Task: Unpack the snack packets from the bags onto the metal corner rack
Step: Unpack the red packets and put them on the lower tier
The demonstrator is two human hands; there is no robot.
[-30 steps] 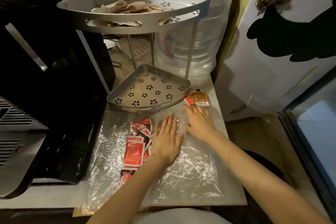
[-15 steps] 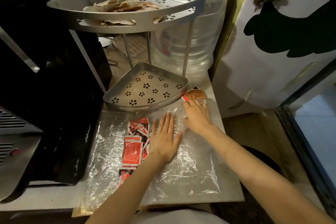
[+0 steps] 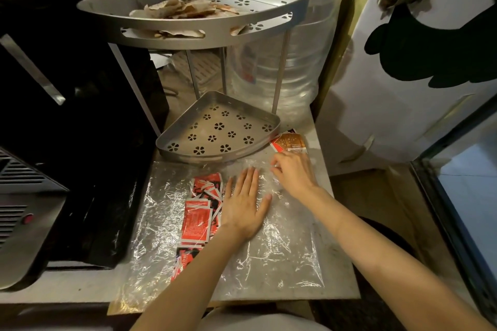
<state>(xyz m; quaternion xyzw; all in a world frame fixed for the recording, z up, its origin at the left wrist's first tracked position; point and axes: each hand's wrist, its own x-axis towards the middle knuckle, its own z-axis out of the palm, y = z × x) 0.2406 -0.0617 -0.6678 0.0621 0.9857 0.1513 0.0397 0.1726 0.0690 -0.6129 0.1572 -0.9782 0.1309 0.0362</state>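
Red-and-white foil snack packets (image 3: 197,219) lay in a loose heap inside a clear crinkled plastic bag (image 3: 282,255), flat on the grey counter (image 3: 338,271) nearest the person. Left hand (image 3: 246,205) pressed flat on the bag w/ fingers straight, just right of the heap, holding nothing. Right hand (image 3: 294,173) sat at the bag's far right edge, fingers curled as if pinching the film; couldn't tell for sure whether it gripped plastic, as the film there was see-through and blurred.

Just beyond that hand, one orange-and-red packet (image 3: 289,142) lay on the counter, touching or nearly touching the rim of the silver perforated lower shelf (image 3: 215,129) of the metal corner rack. That shelf held no packets. Upper shelf (image 3: 193,21) carried crumpled beige paper scraps (image 3: 177,8), not snacks as far as I could see.

Judgement: task barely begun. Bag probably being opened; all red packets remained inside, none on the rack, one loose beside it. Left to do: open bag, move approx. all packets over.
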